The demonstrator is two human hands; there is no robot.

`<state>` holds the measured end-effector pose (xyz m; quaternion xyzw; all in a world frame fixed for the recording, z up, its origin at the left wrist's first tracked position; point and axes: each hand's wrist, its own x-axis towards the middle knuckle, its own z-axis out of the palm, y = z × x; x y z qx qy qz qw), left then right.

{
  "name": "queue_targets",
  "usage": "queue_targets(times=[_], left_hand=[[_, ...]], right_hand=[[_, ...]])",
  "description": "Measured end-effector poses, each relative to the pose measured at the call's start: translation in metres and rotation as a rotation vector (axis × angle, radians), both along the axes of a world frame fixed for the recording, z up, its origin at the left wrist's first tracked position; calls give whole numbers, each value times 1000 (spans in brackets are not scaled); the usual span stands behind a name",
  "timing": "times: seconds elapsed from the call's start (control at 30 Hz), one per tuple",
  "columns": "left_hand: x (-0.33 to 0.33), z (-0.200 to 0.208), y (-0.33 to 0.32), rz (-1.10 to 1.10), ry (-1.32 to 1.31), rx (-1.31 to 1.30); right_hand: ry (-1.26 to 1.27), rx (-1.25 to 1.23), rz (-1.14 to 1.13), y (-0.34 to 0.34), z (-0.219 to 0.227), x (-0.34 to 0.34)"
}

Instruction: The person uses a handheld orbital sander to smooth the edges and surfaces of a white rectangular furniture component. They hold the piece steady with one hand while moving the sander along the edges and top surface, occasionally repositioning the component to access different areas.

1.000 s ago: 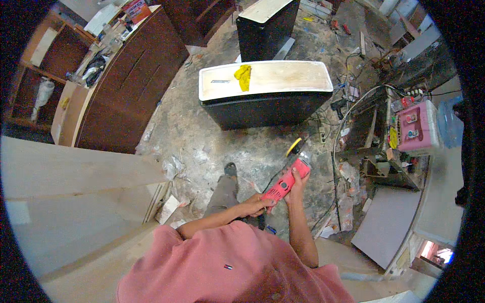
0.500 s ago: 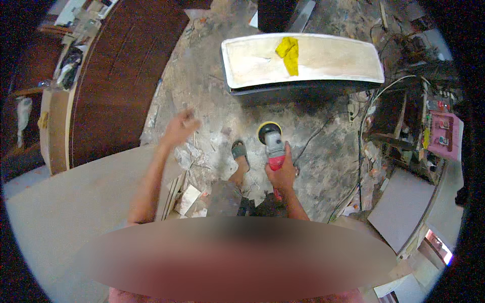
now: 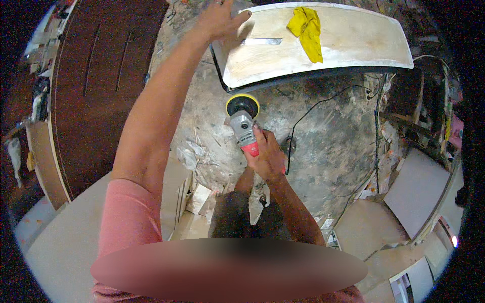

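My right hand [image 3: 270,155] grips a red and grey angle grinder [image 3: 244,127] around its red body. The tool's round black backing pad with a yellow rim [image 3: 243,106] is just short of the near left corner of a curved, white-edged panel [image 3: 348,45]. My left hand [image 3: 220,22] reaches to the panel's far left corner, fingers spread and holding nothing; whether it touches the panel I cannot tell. A crumpled yellow cloth [image 3: 309,33] lies on the panel's pale top. Left of the cloth is a thin silvery strip [image 3: 261,41].
A black cable [image 3: 308,108] crosses the stained floor [image 3: 333,136] right of the grinder. Large dark brown boards [image 3: 103,81] stand on the left. Scraps and a crumpled plastic sheet [image 3: 187,156] lie near my feet. Pale boards [image 3: 417,192] lean at the right.
My left arm has stretched forward to the panel's left end. The grinder in my right hand has moved left and forward. The view has shifted, and the panel appears closer.
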<state>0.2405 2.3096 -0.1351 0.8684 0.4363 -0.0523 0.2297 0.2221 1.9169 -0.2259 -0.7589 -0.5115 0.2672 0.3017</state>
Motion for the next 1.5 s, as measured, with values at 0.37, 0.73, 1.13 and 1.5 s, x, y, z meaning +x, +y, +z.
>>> queue_targets(times=[0.37, 0.73, 1.13, 1.5], left_hand=[[-3, -72, -7, -14, 39, 167], [-4, -70, -8, -15, 19, 153], [-5, -59, -10, -24, 34, 153], [-9, -51, -11, -14, 27, 90]], right_hand=[[-67, -8, 72, 2, -5, -4], [-97, 66, 41, -3, -28, -7], [-66, 139, -3, 1, -30, 1], [-8, 54, -38, -1, -22, 20]])
